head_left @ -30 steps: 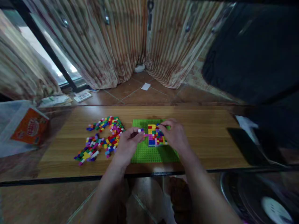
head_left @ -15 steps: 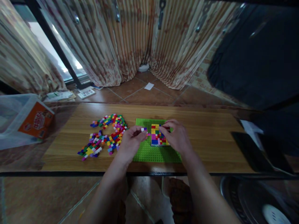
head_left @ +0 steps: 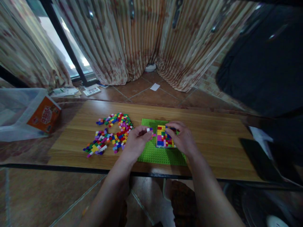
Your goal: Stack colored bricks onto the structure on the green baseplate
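Observation:
My left hand (head_left: 137,140) is closed in a pinch on small toy building bricks (head_left: 149,129), white and purple ones, just left of a multicoloured brick block (head_left: 162,137). A pink brick (head_left: 153,135) shows beneath those fingertips. The block rests on a green studded baseplate (head_left: 156,157). Over the block's far right part, my right hand (head_left: 181,137) is closed, with a blue brick (head_left: 166,127) between thumb and index fingertip. Whether this brick is pressed onto the block I cannot tell. The hand hides the block's right side.
Loose bricks (head_left: 120,134) lie heaped on the wooden table (head_left: 213,138), left of the baseplate. A clear plastic bin (head_left: 19,116) with an orange label stands at the far left. A dark flat object (head_left: 257,157) lies at the table's right end.
The view has shifted slightly, so the scene sits a little further right. Both hands keep nearly the same places by the block, with their fingers still closed.

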### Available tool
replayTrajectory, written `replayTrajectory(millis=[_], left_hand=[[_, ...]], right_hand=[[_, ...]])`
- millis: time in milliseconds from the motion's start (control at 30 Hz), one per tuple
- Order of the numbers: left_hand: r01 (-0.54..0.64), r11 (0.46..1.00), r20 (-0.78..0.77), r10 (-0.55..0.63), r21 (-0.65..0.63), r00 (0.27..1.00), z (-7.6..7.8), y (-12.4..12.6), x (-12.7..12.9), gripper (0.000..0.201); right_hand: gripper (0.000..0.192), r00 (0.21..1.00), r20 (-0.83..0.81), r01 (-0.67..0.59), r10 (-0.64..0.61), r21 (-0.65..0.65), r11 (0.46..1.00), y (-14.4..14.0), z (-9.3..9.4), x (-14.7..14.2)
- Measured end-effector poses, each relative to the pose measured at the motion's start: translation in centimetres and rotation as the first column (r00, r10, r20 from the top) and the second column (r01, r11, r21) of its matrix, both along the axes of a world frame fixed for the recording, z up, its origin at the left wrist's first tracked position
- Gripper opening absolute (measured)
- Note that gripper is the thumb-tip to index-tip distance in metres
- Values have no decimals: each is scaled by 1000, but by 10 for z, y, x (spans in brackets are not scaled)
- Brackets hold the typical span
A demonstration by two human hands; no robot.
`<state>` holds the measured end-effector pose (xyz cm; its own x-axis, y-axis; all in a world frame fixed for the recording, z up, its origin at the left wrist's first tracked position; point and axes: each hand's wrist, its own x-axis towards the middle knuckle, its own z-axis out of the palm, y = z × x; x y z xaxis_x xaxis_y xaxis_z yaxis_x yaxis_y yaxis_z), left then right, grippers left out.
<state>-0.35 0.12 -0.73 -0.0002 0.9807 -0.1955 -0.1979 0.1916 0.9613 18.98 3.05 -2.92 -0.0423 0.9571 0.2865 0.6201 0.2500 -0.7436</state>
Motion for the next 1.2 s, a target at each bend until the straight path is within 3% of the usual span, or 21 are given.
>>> replayTrajectory(millis=[767,1200], left_hand=[[5,1000,-34,-5,4,999,0,-1,3,14],[-14,998,162,23,-56,987,6,-4,11,22]], right_hand=[[21,997,-45,-65,61,-99,993,6,0,0],[27,999,-16,-35,34,-50,998,-2,0,-5]])
